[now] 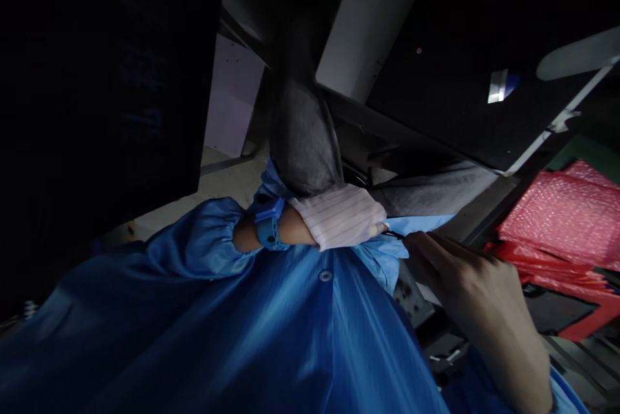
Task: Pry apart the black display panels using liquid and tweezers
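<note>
My left hand (341, 215) wears a pale striped glove with a bare fingertip showing, and lies across my lap at the front of the blue smock (290, 330). A blue wrist strap (271, 223) circles that wrist. From the gloved fingertips a thin black cord-like piece (396, 234) runs to my right hand (477, 285), which is bare with its fingers curled in a pinch. Both hands are closed at the ends of this piece; its exact kind is too dark and small to tell.
Pink bubble-wrap bags (562, 217) lie stacked at the right, above a red-edged dark tray (581, 327). A dark panel (450, 78) with a pale edge rises ahead at the right. Another dark surface (106, 91) fills the left. My legs (307, 136) extend beneath.
</note>
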{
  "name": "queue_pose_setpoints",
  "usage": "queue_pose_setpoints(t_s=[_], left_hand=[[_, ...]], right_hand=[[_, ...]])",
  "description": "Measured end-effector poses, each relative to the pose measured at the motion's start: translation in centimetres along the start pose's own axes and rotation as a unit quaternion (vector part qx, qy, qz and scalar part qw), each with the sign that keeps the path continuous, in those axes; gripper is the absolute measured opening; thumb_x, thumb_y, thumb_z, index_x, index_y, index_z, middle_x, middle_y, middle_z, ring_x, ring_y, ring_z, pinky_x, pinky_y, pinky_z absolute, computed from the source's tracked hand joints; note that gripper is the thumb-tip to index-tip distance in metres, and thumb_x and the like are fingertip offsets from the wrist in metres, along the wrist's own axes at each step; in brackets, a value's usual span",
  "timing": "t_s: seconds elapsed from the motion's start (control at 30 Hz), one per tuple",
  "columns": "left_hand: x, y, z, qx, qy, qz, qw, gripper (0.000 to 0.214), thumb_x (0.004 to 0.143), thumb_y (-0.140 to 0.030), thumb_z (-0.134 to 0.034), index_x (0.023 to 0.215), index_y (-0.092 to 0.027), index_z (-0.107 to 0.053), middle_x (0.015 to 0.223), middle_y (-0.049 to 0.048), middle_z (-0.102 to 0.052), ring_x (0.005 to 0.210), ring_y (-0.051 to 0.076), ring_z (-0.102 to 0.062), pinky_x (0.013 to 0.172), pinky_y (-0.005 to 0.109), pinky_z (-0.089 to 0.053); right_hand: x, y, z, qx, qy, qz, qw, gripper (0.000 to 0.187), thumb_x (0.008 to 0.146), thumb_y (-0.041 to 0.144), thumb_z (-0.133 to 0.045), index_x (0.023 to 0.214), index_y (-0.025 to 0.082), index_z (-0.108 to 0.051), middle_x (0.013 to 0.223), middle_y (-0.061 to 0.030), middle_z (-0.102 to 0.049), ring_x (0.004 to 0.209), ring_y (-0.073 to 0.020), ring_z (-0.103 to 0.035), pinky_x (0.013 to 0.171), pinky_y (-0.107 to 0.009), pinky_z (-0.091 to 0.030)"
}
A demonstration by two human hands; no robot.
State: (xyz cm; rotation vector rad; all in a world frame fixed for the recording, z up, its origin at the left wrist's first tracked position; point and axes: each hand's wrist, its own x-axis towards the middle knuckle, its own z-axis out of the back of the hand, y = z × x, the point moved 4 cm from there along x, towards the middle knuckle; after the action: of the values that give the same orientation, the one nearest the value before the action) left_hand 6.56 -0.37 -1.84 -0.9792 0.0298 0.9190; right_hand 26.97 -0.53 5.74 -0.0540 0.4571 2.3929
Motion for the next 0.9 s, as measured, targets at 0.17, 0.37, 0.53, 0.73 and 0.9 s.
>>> queue_pose_setpoints(t_s=[0.17, 0.37, 0.53, 0.73, 0.9], left_hand=[[0.8, -1.5, 1.8, -0.003, 0.089, 0.007, 0.996, 0.040, 0.124, -0.036, -0.069, 0.097, -0.012, -0.085, 0.085, 0.0079, -0.083, 0.074, 0.022, -0.073, 0.066, 0.034, -0.031], [0.7, -1.4, 1.9, -0.014, 0.132, 0.023, 0.991, 0.029, 0.122, -0.024, -0.072, 0.099, -0.012, -0.083, 0.091, 0.0084, -0.085, 0.086, 0.027, -0.080, 0.070, 0.035, -0.037], [0.1, -1.1, 2.3, -0.031, 0.115, 0.020, 0.993, 0.036, 0.127, -0.029, -0.063, 0.103, -0.011, -0.082, 0.097, 0.0081, -0.087, 0.088, 0.026, -0.082, 0.070, 0.035, -0.042], [-1.8, -0.3, 1.6, -0.053, 0.069, -0.007, 0.996, 0.029, 0.124, -0.037, -0.072, 0.108, -0.014, -0.081, 0.083, 0.0012, -0.083, 0.077, 0.020, -0.082, 0.066, 0.030, -0.048], [-3.1, 0.2, 1.2, -0.056, 0.028, -0.020, 0.998, 0.027, 0.122, -0.037, -0.076, 0.106, -0.015, -0.078, 0.084, -0.0002, -0.085, 0.074, 0.019, -0.082, 0.066, 0.029, -0.049]], right_hand=[[-0.4, 0.0, -0.7, 0.028, -0.024, -0.023, 0.999, 0.051, 0.134, 0.036, -0.038, 0.095, 0.023, -0.069, 0.076, -0.0020, -0.079, 0.059, -0.0158, -0.072, 0.049, -0.028, -0.038], [-1.1, 0.1, -1.6, 0.085, -0.018, -0.047, 0.995, 0.046, 0.134, 0.035, -0.042, 0.100, 0.022, -0.071, 0.075, 0.0005, -0.078, 0.058, -0.0122, -0.074, 0.051, -0.026, -0.040], [-2.2, 0.6, -2.6, 0.151, -0.076, -0.093, 0.981, 0.025, 0.130, 0.028, -0.057, 0.112, 0.021, -0.072, 0.084, 0.0004, -0.082, 0.064, -0.0116, -0.079, 0.061, -0.023, -0.052], [-3.2, 1.8, -3.9, 0.209, -0.133, -0.122, 0.961, 0.010, 0.124, 0.020, -0.067, 0.116, 0.025, -0.070, 0.087, 0.0018, -0.083, 0.063, -0.0121, -0.077, 0.062, -0.023, -0.057], [-3.5, 2.4, -5.0, 0.260, -0.190, -0.136, 0.937, 0.013, 0.120, 0.018, -0.072, 0.111, 0.027, -0.071, 0.090, 0.0019, -0.086, 0.062, -0.0138, -0.078, 0.060, -0.024, -0.059]])
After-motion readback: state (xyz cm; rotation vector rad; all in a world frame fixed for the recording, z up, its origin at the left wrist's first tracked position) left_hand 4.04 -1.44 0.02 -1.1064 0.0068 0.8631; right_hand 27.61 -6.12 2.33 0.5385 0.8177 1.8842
